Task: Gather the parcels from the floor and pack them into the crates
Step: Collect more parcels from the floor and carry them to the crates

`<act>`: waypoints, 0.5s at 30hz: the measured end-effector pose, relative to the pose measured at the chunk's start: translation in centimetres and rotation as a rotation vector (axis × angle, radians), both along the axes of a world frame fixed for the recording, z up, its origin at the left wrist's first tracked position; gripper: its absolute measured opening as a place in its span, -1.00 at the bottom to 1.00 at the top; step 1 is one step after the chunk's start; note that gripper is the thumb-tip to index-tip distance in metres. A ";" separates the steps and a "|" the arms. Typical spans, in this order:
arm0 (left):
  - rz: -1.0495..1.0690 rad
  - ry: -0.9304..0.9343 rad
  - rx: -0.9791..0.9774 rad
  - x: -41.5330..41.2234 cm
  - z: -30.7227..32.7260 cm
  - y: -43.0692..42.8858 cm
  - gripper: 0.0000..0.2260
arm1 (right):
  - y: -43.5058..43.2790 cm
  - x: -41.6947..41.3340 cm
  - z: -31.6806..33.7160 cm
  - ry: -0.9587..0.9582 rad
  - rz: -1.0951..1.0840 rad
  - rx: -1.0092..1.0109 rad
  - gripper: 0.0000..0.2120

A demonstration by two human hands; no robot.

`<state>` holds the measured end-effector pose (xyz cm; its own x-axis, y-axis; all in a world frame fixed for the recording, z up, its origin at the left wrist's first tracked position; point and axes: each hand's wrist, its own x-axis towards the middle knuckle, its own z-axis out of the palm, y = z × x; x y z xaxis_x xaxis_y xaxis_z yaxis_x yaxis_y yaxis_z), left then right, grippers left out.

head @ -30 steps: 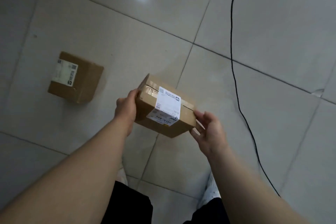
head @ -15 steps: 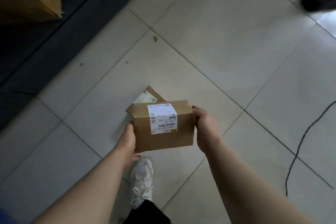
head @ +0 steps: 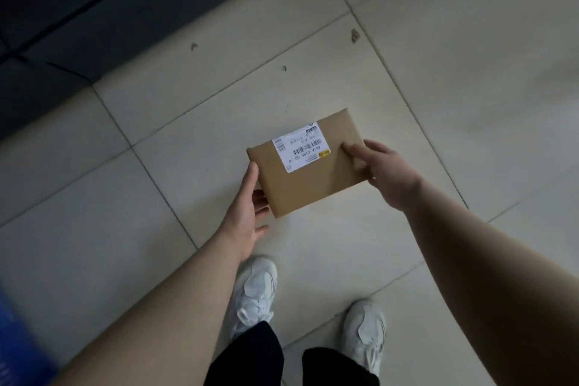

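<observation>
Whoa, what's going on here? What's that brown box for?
A person stands on the tiled floor carrying a brown parcel. The right hand pinches its right edge, thumb on top. The left hand supports the left edge with fairly straight fingers. The white label faces up. No crate is clearly in view, so the parcel is not packed yet.

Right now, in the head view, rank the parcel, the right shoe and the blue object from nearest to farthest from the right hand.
1. parcel: pinched at its right edge by the right hand.
2. right shoe: on the floor, lower in the frame than the hand.
3. blue object: bottom-left corner, across the frame.
</observation>
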<state>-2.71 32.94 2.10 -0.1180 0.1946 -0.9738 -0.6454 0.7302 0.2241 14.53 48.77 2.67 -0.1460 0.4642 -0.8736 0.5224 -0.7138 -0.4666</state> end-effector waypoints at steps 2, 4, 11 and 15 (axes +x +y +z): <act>0.069 -0.032 0.066 0.5 -1.0 -0.3 -0.12 | 0.5 0.7 -0.4 0.031 0.091 -0.070 -0.35; 0.128 -0.091 0.116 1.1 -1.8 -0.1 -0.20 | 0.6 1.1 -1.2 0.073 0.122 -0.116 -0.34; 0.264 -0.043 0.173 1.3 -0.4 2.3 -0.55 | 0.0 -0.6 -1.1 0.109 -0.011 -0.091 -0.38; 0.212 0.038 0.178 -0.1 2.0 2.3 -0.57 | -0.3 -1.3 1.1 0.105 0.070 -0.116 -0.27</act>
<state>-2.86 35.26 4.14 -0.2098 0.3292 -0.9207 -0.7685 0.5266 0.3634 13.19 48.50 3.80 -0.2681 0.3466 -0.8989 0.5255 -0.7294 -0.4379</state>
